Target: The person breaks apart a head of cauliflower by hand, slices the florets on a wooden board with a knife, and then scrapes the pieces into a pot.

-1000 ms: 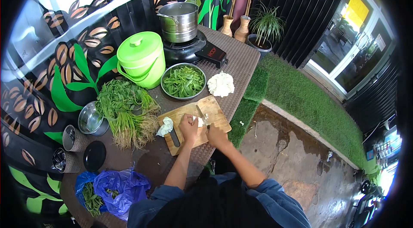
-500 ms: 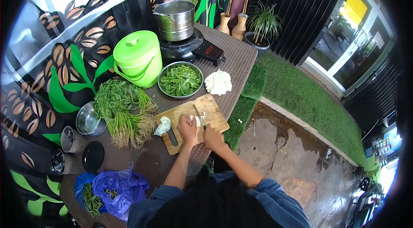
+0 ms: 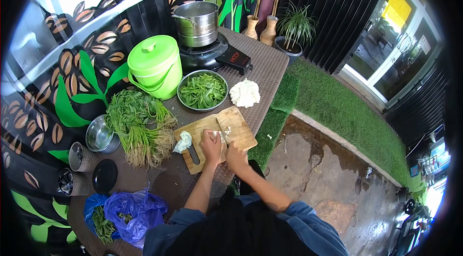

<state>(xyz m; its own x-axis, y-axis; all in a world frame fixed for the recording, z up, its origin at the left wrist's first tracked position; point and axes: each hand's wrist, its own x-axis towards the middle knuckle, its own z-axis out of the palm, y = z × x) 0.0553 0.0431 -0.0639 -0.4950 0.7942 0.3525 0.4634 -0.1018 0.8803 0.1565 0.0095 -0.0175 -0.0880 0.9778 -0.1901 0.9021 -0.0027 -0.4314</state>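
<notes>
My left hand [image 3: 211, 146] presses down on a small white piece of cauliflower [image 3: 218, 135] on the wooden cutting board [image 3: 241, 128]. My right hand [image 3: 236, 155] grips the handle of a knife [image 3: 223, 135], whose blade lies upright against the white piece, right beside my left fingers. A second knife [image 3: 194, 153] with a dark handle lies on the board's left part, next to a pale green scrap [image 3: 183, 142]. A whole cauliflower head [image 3: 244, 93] rests on the table beyond the board.
A steel bowl of cut greens [image 3: 202, 90], a green lidded bucket [image 3: 154, 66], a steel pot [image 3: 197, 22] on a black stove [image 3: 212, 53], a bundle of leafy stalks [image 3: 140, 123], a small steel bowl [image 3: 100, 135], blue plastic bags [image 3: 130, 210]. Artificial grass borders the table's right edge.
My right hand has drawn back toward me with the knife, and the blade now stands closer to my left fingers. The left hand stays on the white piece.
</notes>
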